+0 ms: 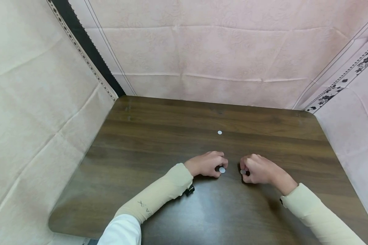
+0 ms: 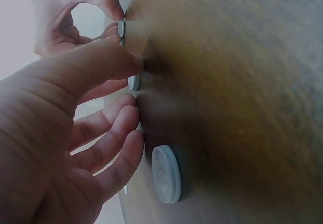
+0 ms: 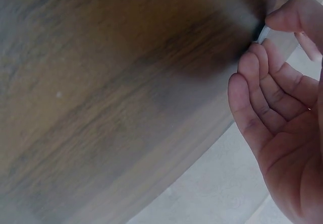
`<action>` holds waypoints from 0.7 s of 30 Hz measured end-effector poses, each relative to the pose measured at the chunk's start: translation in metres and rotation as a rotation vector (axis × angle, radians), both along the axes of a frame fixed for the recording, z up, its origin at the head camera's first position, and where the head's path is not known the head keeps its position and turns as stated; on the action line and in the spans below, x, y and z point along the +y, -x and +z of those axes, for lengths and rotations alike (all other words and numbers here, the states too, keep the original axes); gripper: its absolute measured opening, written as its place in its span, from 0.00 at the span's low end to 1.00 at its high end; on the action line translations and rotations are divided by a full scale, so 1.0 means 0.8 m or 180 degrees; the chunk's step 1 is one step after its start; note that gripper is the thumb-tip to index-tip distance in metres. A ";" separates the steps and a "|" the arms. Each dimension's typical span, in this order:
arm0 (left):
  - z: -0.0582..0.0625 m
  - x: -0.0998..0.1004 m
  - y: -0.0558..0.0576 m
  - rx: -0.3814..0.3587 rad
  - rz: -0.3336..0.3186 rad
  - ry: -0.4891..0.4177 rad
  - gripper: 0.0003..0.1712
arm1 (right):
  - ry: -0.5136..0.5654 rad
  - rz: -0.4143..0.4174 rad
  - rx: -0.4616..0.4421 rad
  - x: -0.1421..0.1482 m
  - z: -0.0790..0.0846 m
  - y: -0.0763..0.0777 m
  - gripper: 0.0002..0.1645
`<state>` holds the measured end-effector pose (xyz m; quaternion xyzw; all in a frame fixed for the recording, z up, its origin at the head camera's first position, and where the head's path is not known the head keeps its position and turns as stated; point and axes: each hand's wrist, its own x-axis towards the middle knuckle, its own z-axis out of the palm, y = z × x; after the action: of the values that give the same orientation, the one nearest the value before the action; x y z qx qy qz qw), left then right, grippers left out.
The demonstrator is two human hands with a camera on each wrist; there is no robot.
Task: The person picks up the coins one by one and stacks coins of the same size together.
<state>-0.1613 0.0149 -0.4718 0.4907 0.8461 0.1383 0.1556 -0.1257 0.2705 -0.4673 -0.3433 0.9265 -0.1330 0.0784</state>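
Observation:
My left hand is low over the table, thumb and finger pinching a small white disc. In the left wrist view this disc shows partly behind the thumb. Facing it, my right hand pinches another white disc between thumb and forefinger, close to the tabletop. Only a thin edge of that disc shows in the right wrist view. A dark patch sits beside each held disc; whether it is shadow cannot be told. Near my left fingers lies a white disc with raised marks, hidden in the head view.
A further white disc lies flat on the brown wooden table, beyond both hands. Pale patterned cloth hangs behind the table and along both sides. The table's corners are rounded.

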 end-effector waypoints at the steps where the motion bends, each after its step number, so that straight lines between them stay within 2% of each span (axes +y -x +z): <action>1: 0.000 0.000 0.000 0.0000 -0.0001 -0.0001 0.08 | 0.0004 -0.0004 -0.0010 0.000 0.000 0.000 0.10; 7: 0.001 0.002 0.000 0.0003 -0.0010 0.0020 0.09 | 0.0089 0.0002 -0.0126 0.003 0.002 -0.001 0.09; 13: 0.004 0.001 0.004 -0.0079 0.0009 0.0061 0.15 | 0.0186 0.0035 -0.0281 0.005 0.005 0.002 0.08; 18: 0.013 -0.003 0.017 -0.0220 0.0139 -0.0044 0.16 | 0.0201 0.0033 -0.0391 0.007 0.008 0.005 0.05; 21: 0.019 -0.004 0.029 -0.0211 0.0208 -0.0110 0.16 | 0.0205 0.0012 -0.0419 0.007 0.008 0.005 0.04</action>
<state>-0.1846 0.0114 -0.4562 0.4606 0.8535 0.1741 0.1704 -0.1298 0.2765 -0.4606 -0.3379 0.9139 -0.1848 0.1283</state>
